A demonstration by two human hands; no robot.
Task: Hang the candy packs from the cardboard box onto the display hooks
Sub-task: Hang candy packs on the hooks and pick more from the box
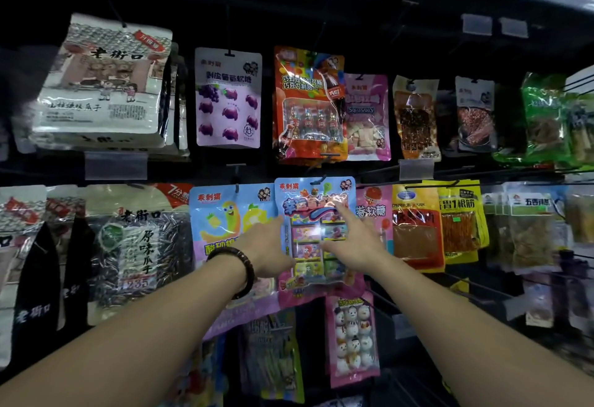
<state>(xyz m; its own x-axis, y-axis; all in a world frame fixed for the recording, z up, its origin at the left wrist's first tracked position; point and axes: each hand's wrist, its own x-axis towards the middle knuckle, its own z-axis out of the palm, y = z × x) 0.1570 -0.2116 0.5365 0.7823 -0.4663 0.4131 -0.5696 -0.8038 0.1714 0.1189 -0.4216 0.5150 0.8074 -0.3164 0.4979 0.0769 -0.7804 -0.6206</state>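
Observation:
A blue candy pack (pixel 313 213) with small cartoon boxes inside hangs in the middle row, its top hole at a display hook (pixel 316 180). My left hand (pixel 266 246), with a bead bracelet on the wrist, holds the pack's left edge. My right hand (pixel 352 242) lies on the pack's front right side, its index finger stretched up along it. The cardboard box is not in view.
Full hooks surround the pack: a yellow-banana gummy pack (pixel 225 217) to its left, a pink candy pack (pixel 374 210) to its right, a cola-bottle pack (pixel 308 104) above and a snowman pack (pixel 352 336) below. Bare hook rods (pixel 475 284) jut out at lower right.

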